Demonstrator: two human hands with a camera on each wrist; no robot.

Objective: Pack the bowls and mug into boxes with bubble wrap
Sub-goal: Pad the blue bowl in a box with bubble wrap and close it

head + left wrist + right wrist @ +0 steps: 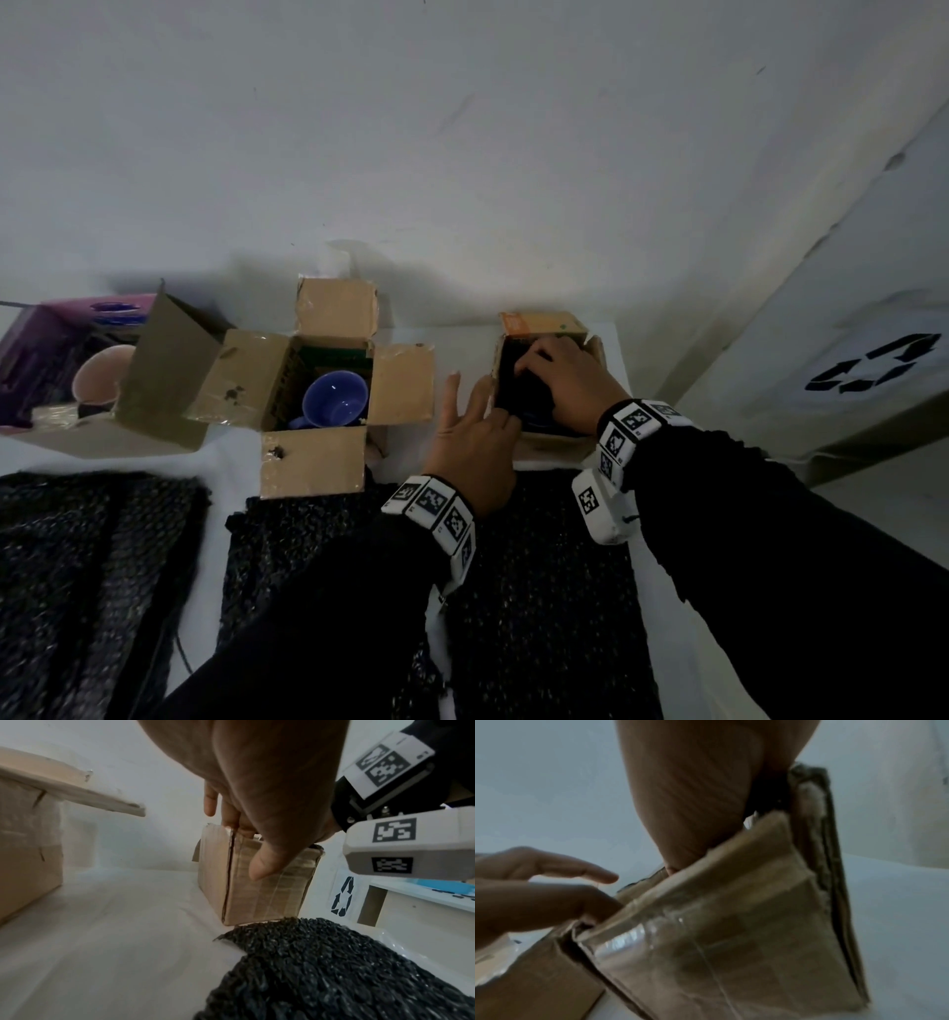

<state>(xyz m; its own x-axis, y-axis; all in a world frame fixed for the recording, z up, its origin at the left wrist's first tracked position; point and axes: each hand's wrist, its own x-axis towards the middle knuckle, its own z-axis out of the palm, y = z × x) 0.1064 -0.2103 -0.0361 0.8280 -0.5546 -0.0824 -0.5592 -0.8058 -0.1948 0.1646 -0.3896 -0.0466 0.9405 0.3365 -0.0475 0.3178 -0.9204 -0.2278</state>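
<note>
A small cardboard box (544, 437) stands at the right of the white table, stuffed with black bubble wrap (518, 390). My right hand (560, 380) reaches into it from above with bent fingers dug into the wrap; what lies under the wrap is hidden. My left hand (472, 426) is at the box's left wall, fingers spread, one fingertip at the rim. The left wrist view has its thumb (267, 862) lying over the box side (257, 892). A blue mug (334, 398) sits in the open middle box (308, 462). A pink bowl (100, 380) sits in the left box (164, 360).
Two black bubble wrap sheets lie on the near table, one under my arms (544, 575) and one at the left (87, 555). A white wall is close behind the boxes. A white bin with a recycling mark (873, 370) stands past the table's right edge.
</note>
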